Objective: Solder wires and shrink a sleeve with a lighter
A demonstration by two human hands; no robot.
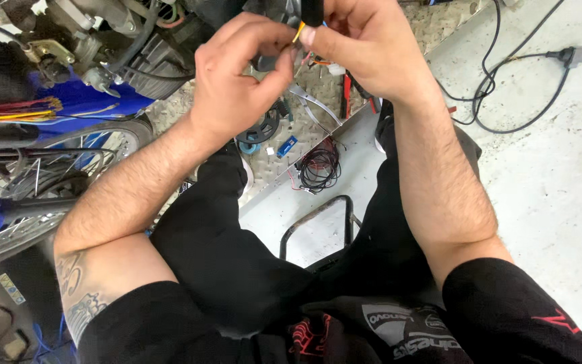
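My left hand [237, 81] and my right hand [362, 47] meet at the top of the view, fingertips pinched together on a thin orange wire [298, 32]. A black sleeved cable or tube [312, 10] rises from between the fingers to the top edge. Both forearms reach up from my lap, where I sit in black trousers. How far the wire runs is hidden by my fingers.
A motorcycle engine [102, 40] and a spoked wheel [48, 182] with blue bodywork stand at the left. A coil of red and black wire [319, 168], a black reel [261, 128] and small parts lie on the diamond-plate ramp. Black cables [506, 87] trail over the concrete floor at the right.
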